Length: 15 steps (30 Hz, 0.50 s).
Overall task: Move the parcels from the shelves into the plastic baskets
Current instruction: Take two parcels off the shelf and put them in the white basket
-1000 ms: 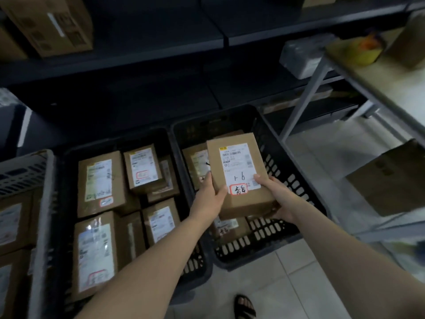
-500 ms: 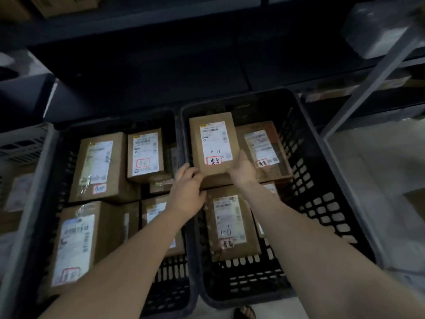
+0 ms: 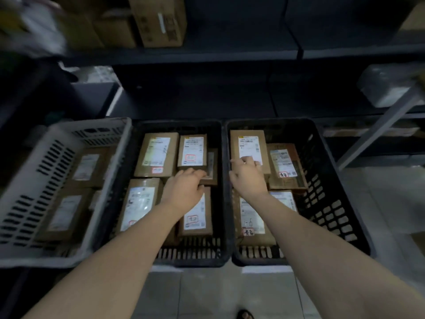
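Note:
A brown parcel (image 3: 247, 143) with a white label lies flat at the far left of the right black basket (image 3: 340, 203), beside several other labelled parcels. My right hand (image 3: 247, 178) rests on this parcel's near end, fingertips on the label, not gripping it. My left hand (image 3: 184, 189) hovers over the middle black basket (image 3: 174, 124) with loosely curled fingers, holding nothing, just above the parcels packed there. Cardboard boxes (image 3: 158, 19) stand on the dark shelf above.
A grey plastic basket (image 3: 34, 180) with parcels sits at the left. A grey wrapped package (image 3: 386, 86) lies on a right shelf, behind a slanted metal table leg (image 3: 379, 125). Tiled floor and my sandalled foot (image 3: 246, 315) show below the baskets.
The parcel I held in both hands went down into the right basket. My left hand let go and moved left over the middle basket. The view tilted up to the shelves.

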Available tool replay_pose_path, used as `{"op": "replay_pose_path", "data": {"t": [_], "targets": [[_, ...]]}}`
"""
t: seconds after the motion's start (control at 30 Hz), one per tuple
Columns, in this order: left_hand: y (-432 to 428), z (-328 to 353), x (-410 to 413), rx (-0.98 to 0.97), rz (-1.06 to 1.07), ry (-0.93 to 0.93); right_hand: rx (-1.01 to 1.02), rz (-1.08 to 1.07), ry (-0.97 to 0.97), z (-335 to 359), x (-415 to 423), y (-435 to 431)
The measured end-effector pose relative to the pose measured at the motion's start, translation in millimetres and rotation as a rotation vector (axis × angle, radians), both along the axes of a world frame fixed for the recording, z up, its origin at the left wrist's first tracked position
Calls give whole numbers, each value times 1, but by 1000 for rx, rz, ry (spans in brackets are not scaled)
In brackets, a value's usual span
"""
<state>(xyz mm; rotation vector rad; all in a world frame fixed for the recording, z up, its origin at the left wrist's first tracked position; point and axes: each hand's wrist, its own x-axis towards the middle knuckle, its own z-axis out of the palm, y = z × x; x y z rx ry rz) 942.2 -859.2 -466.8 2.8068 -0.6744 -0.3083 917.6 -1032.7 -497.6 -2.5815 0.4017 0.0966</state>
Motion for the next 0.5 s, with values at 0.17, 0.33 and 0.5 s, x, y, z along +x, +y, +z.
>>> {"op": "replay_pose_path", "data": {"t": [0.17, 0.33, 0.5], "targets": [[116, 81, -50, 62, 93, -218, -116, 210, -138, 83, -36, 111], [263, 178, -106, 126, 222, -402, -146, 499, -372, 181, -59, 250], [390, 268, -167, 194, 435, -579, -126, 794, -610, 276, -79, 385]]}}
